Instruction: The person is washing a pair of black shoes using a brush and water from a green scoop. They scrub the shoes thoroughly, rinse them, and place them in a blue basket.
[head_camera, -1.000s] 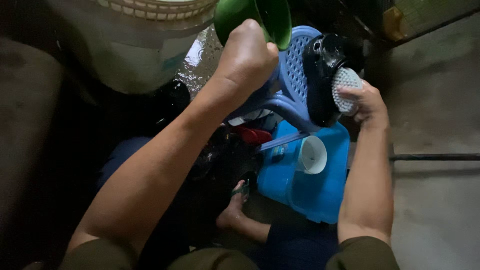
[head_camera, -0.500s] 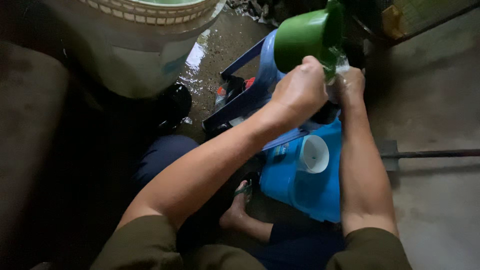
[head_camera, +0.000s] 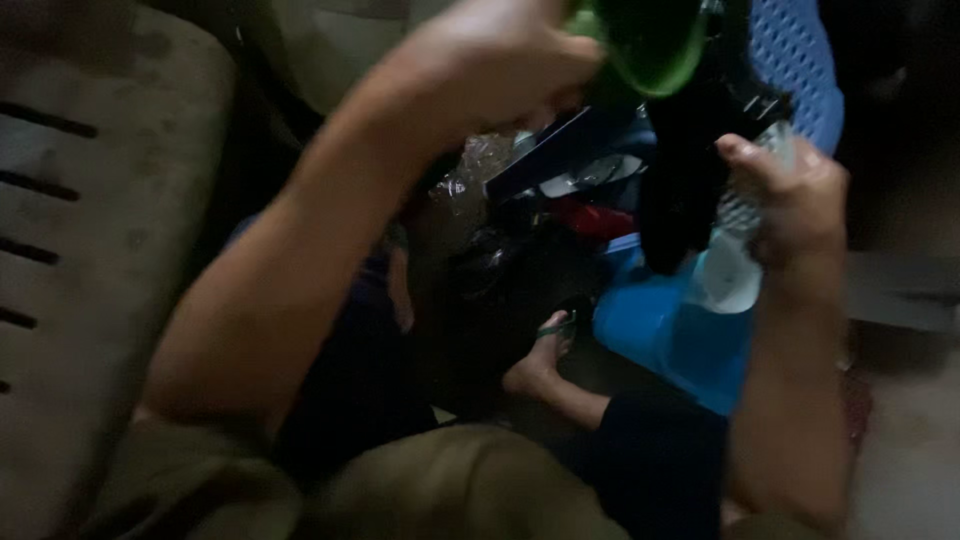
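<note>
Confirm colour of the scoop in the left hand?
Green: the scoop in the left hand is bright green, seen in the head view.

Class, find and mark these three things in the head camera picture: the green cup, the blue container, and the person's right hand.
green cup (head_camera: 648, 45), head view, on its green inside wall near the rim.
blue container (head_camera: 670, 335), head view, on its bare blue side.
right hand (head_camera: 795, 200), head view, on the back of the hand.
</note>
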